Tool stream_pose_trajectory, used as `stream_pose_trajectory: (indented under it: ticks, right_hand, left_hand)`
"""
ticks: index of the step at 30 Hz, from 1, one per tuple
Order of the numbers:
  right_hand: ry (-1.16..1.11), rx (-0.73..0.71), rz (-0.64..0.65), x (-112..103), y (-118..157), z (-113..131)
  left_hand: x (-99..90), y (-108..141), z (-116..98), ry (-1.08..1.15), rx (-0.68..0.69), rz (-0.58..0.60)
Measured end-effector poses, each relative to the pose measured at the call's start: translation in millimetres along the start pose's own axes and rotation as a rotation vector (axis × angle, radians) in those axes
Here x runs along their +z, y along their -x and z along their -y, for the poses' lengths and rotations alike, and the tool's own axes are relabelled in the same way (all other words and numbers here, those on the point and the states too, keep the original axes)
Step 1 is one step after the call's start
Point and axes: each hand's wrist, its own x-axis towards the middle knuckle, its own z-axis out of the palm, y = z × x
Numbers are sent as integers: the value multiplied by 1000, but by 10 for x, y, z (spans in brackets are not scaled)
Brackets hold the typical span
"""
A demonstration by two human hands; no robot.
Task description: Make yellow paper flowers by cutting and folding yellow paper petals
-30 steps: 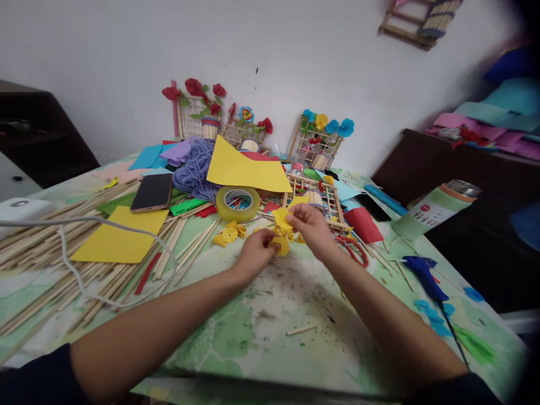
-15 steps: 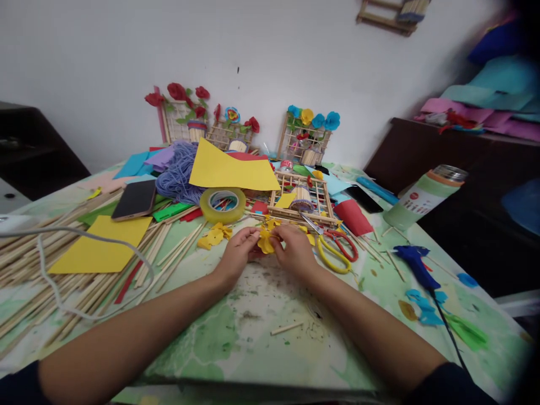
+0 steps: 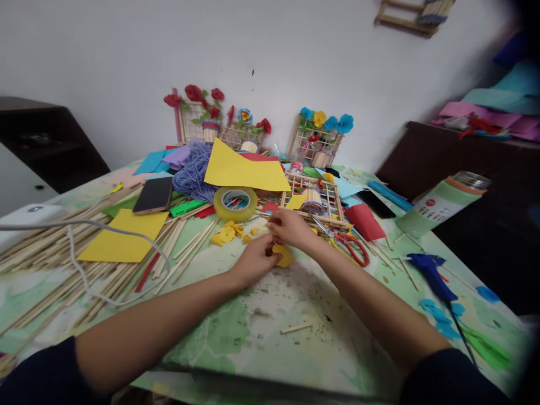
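Over the front middle of the table, my left hand (image 3: 254, 260) pinches a yellow paper petal piece (image 3: 283, 256), whose rounded edge sticks out to the right below my right hand. My right hand (image 3: 292, 229) is just above and beyond the left, its thumb and fingers closed together; whatever is between them is too small to make out. Yellow paper scraps (image 3: 226, 233) lie left of the hands. Scissors (image 3: 352, 247) with red and yellow handles rest to the right, partly covered by my right forearm.
Behind the hands are a tape roll (image 3: 235, 203), a yellow sheet (image 3: 244, 171), purple yarn (image 3: 194, 171) and a stick frame (image 3: 333, 199). Wooden sticks (image 3: 101, 281), a phone (image 3: 153, 195) and a cable lie left. A glue gun (image 3: 432, 275) and a bottle (image 3: 442, 202) are right.
My right hand has gone up and over my left, away from the shared hold on the yellow piece. The piece now shows lower, beside the left fingertips. The view has shifted slightly left.
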Motion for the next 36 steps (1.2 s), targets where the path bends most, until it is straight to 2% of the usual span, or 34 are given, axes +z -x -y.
stream_pose_trajectory:
  ticks: [1,5,8,11,17,22,25,27,32,36]
  right_hand:
    - [36,-28,101,25,-116,61]
    - [68,-101,256,114,-511,294]
    - [111,-130,346,136,-673,402]
    - [154,-98,352,164,-717,462]
    - [145,-55,254,237,-645,509]
    - [93,-54,46,-5,-446,376]
    - [-84,-16,-259,-185,-183,189]
    - [-174,46,-396,-209,46,61]
    - [-300,71,-406,65,583,-137]
    - [-214,16,-342,204,771,-161]
  left_hand:
    - [-5,-5,9,-45,8,18]
    - [-20,-18,10,-157,-29,57]
    - [-23,-12,-9,-222,-2,75]
    - [-22,-4,-14,-245,41,88]
    - [-3,2,11,-240,51,97]
    - [-57,-33,6,-223,20,44]
    - [-138,-98,15,-256,18,-7]
    - [-189,-146,41,-288,30,-46]
    - [-241,-204,115,-280,53,-116]
    - [-231,-134,7,-336,207,-226]
